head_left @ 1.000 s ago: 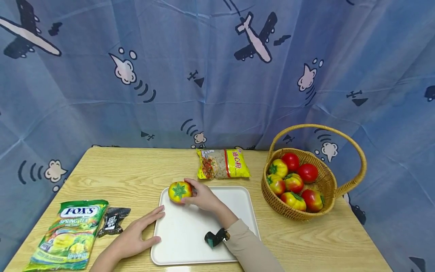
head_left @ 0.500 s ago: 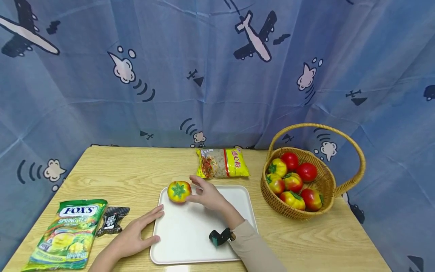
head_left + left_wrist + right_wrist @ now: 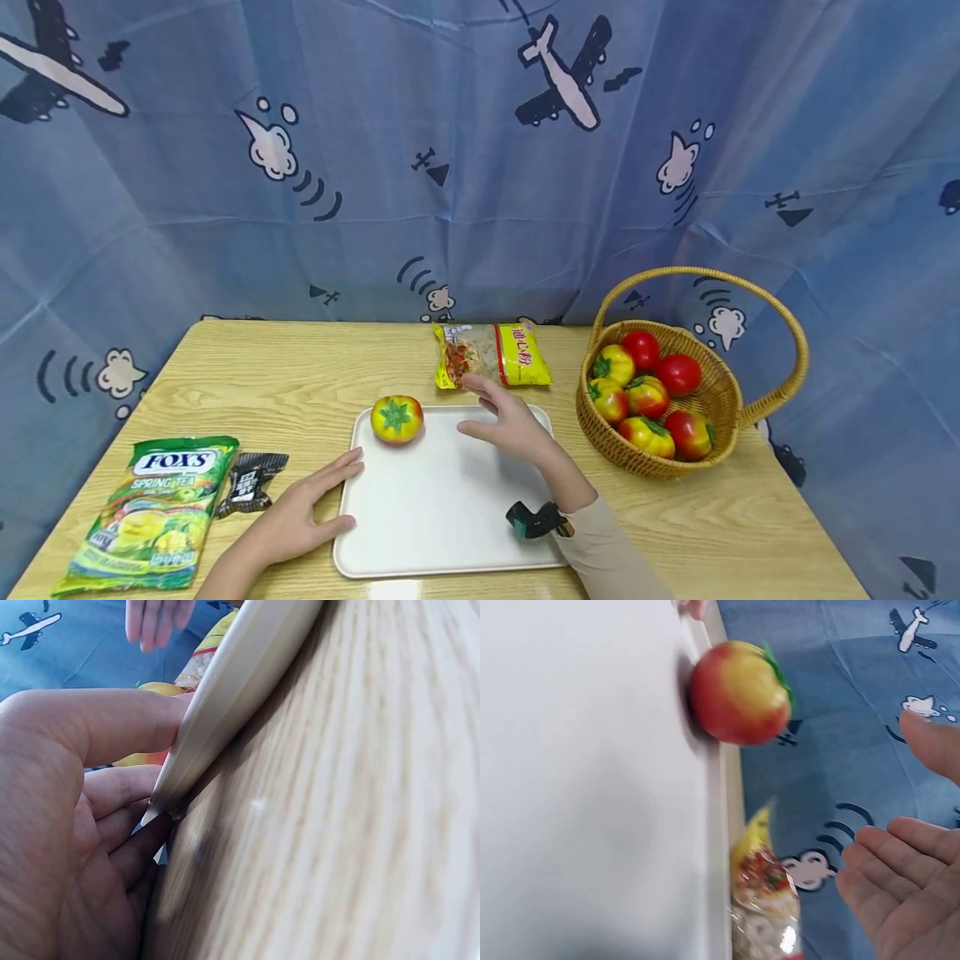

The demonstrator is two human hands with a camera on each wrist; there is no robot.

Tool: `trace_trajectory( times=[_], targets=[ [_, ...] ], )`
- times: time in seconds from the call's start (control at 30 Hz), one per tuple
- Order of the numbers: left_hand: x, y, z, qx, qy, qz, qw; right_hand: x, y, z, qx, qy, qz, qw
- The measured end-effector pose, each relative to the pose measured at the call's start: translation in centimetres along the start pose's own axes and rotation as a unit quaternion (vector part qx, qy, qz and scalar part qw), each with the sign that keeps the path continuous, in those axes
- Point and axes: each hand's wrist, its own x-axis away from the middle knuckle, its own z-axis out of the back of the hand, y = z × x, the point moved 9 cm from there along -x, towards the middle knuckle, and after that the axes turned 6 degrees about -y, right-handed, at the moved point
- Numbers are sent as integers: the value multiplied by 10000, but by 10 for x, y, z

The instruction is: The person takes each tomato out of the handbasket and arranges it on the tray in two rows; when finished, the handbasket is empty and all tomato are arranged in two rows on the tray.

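Nearest is the right sleeve (image 3: pixel 611 546), pale beige, with a small black device (image 3: pixel 534 521) at the wrist. On the other side, the left hand (image 3: pixel 303 517) rests at the left edge of a white tray (image 3: pixel 442 508). Its fingers are extended, the thumb is spread apart from them, and the tips touch the rim without wrapping around it. Left of this hand lie a green candy bag (image 3: pixel 150 517) and, just beside it, a small black packet (image 3: pixel 249 483), both on the wooden table (image 3: pixel 285 367).

The right hand (image 3: pixel 513 425) is held in the air over the far right part of the tray. Its fingers are released and slightly bent, the thumb is apart, and nothing is between them. The yellow and red fruit (image 3: pixel 397 419) sits in the far left corner of the tray, its green leaf facing up, well apart from the right hand.

To the right stands a wicker basket (image 3: pixel 602 429) with a tall handle, holding several red and yellow fruits (image 3: pixel 647 398). Behind the tray lies a yellow pasta bag (image 3: pixel 491 357). Farthest is a blue curtain (image 3: pixel 450 125) printed with airplanes and clouds.
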Motion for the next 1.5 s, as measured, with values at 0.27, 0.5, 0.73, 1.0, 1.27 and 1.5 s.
trace_trajectory(
  times=[0.27, 0.5, 0.73, 1.0, 1.27, 1.5],
  targets=[
    [-1, -1, -1, -18, -45, -18, 10000, 31, -15, 51, 249, 618, 218, 9975],
    [0, 0, 0, -26, 8, -38, 10000, 57, -22, 99, 666, 1063, 122, 9920],
    [-2, -3, -1, 82, -137, 43, 9999, 79, -20, 140, 1018, 1347, -173, 9855],
    [-2, -6, -4, 161, -255, 159, 9994, 91, -16, 187, 1332, 1510, -480, 9783],
    [-1, -3, -3, 45, -113, 12, 9999, 97, 6, 227, 1546, 1598, -976, 9701],
    [-1, -4, -2, -11, -45, -26, 10000, 95, 36, 250, 1611, 1635, -1409, 9630]
  ],
)
